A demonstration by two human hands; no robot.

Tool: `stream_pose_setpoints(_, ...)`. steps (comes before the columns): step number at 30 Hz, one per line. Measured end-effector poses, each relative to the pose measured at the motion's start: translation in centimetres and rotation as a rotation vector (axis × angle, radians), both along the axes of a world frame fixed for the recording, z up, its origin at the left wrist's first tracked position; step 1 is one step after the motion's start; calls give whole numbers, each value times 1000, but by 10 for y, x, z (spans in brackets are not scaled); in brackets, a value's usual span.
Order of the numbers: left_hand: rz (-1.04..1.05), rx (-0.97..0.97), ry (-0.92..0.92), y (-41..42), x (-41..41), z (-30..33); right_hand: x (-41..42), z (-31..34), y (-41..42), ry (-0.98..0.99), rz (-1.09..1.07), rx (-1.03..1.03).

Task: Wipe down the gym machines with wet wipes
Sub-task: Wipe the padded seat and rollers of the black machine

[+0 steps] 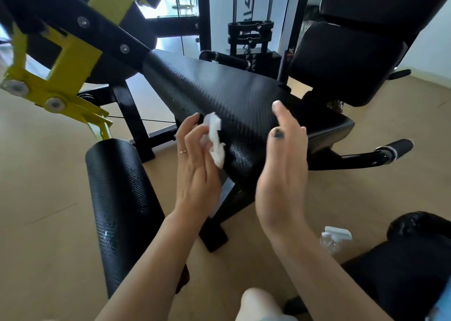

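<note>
A black padded seat (234, 93) of a gym machine slopes across the middle of the view, with wet streaks on its near edge. My left hand (195, 172) holds a crumpled white wet wipe (216, 140) between its fingers, just in front of that edge. My right hand (283, 169) is beside it to the right, fingers straight and apart, holding nothing, hovering over the seat's near corner. A black roller pad (119, 208) with wet spots stands at lower left.
A yellow and black lever arm (61, 62) crosses the upper left. The black backrest (353, 59) rises at upper right, with a side handle (393, 150) below it. A clear wipe packet (335, 239) lies on the wooden floor by another black pad (415, 262).
</note>
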State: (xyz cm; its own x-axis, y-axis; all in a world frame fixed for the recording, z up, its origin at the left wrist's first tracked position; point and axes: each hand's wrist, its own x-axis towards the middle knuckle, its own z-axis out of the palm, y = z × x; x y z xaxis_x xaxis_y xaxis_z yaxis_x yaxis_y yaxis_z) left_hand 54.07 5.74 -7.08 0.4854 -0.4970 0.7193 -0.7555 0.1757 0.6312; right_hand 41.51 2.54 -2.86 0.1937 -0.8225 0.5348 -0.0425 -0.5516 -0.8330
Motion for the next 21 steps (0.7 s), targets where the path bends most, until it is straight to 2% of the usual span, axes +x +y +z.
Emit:
stream_pose_setpoints(2,19,22,86,-1,-3,2,11,-4,2,57,-114,-71)
stream_pose_setpoints(5,78,45,163,6,-23,13,17,-7,-3,-18,-172,-106)
stream_pose_setpoints(8,302,138,9,18,-37,14,16,-11,-4,-58,-154,-143)
stream_pose_setpoints(9,318,142,-3,20,-41,14,14,-12,-6,-67,-146,-151)
stream_pose_setpoints(13,103,90,213,20,-54,24,5,-13,-10,-65,-101,-174)
stream_pose_setpoints(19,36,4,-48,23,-70,25,-8,-15,-19,-69,-65,-241)
stream_pose_setpoints(21,16,-9,-60,18,-60,19,-7,-18,-21,-74,-76,-264)
